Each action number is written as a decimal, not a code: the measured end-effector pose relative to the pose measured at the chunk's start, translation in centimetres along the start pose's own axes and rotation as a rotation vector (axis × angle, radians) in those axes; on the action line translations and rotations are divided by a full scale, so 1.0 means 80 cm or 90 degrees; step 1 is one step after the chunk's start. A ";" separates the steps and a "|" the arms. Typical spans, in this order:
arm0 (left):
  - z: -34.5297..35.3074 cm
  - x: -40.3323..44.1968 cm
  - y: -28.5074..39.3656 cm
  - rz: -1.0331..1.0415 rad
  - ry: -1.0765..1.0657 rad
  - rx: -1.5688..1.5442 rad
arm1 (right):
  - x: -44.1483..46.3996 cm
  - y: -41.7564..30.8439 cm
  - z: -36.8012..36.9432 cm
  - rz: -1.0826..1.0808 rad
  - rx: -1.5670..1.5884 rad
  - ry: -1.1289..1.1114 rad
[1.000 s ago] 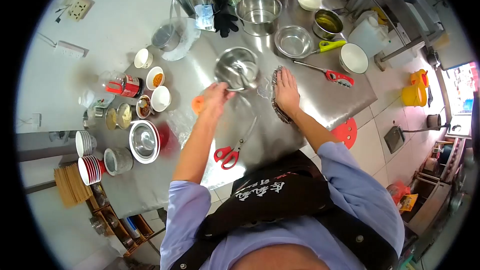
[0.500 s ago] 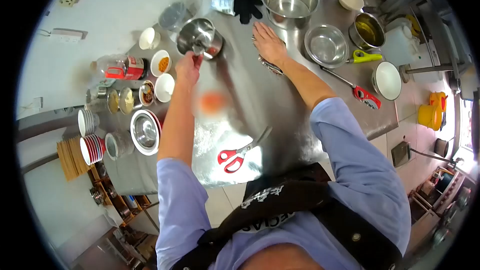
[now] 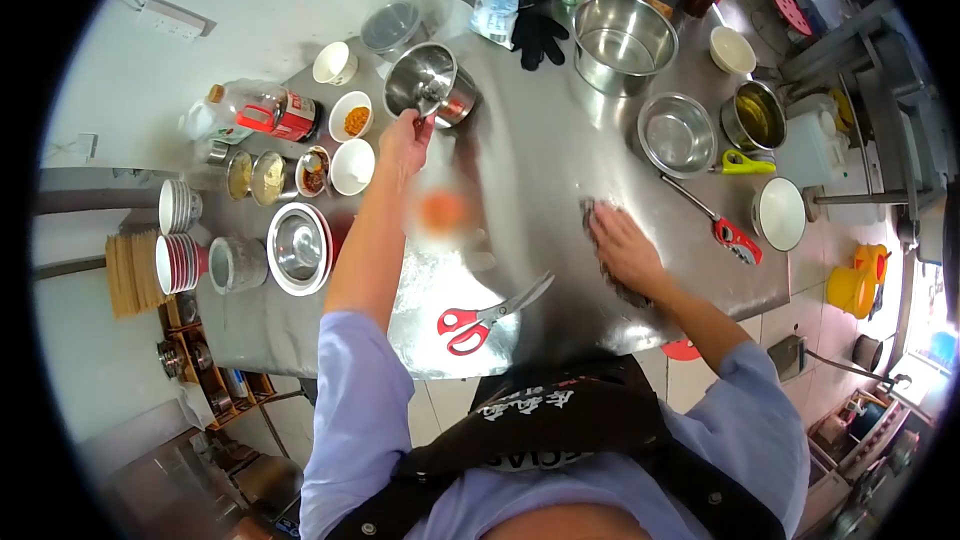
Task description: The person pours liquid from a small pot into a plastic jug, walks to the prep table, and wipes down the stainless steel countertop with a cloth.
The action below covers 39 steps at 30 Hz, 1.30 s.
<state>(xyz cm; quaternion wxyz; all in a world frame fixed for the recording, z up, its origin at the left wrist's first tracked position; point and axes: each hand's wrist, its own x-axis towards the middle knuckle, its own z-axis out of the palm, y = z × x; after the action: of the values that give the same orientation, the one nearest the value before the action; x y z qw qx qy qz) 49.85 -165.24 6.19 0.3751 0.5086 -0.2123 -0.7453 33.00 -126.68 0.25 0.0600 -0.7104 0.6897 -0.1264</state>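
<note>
At the near rim of a steel pot (image 3: 466, 98), my left hand (image 3: 405, 145) is closed in a pinch; whether on the pot's handle or on a utensil inside, I cannot tell. My right hand (image 3: 628, 245) presses down on a dark patterned cloth (image 3: 630, 295) against the steel table, and most of the cloth is hidden under the palm. Between my arms lie red-handled scissors (image 3: 478, 322), blades partly apart. A blurred orange-red patch (image 3: 440, 212) shows beside my left forearm.
Small bowls of seasonings (image 3: 355, 120), a soy-coloured bottle (image 3: 290, 115) and stacked bowls (image 3: 180, 265) line the left side. Toward the back right stand a large pot (image 3: 625, 40), a metal basin (image 3: 677, 135) and an oil pot (image 3: 752, 118). A red lighter (image 3: 735, 240) lies near a white bowl (image 3: 780, 214).
My right hand has slid the cloth from the back of the table toward me and to the right. My left hand stays at the pot. The view has shifted slightly.
</note>
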 end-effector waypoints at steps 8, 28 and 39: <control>-0.053 -0.051 0.027 0.046 -0.041 0.063 | 0.335 0.068 0.066 0.123 0.085 0.200; 0.034 -0.003 -0.081 -0.040 -0.049 0.013 | 0.044 0.069 0.021 -0.018 0.112 0.098; -0.102 -0.237 -0.149 0.403 -0.374 0.878 | -0.182 -0.017 -0.041 0.498 0.175 -0.112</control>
<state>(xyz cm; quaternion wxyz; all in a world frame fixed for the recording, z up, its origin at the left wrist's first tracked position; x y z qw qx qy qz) 57.08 -142.52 6.04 0.0992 0.3246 -0.8473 -0.4085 33.20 -111.87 2.38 0.2559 -0.3886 0.8765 -0.1238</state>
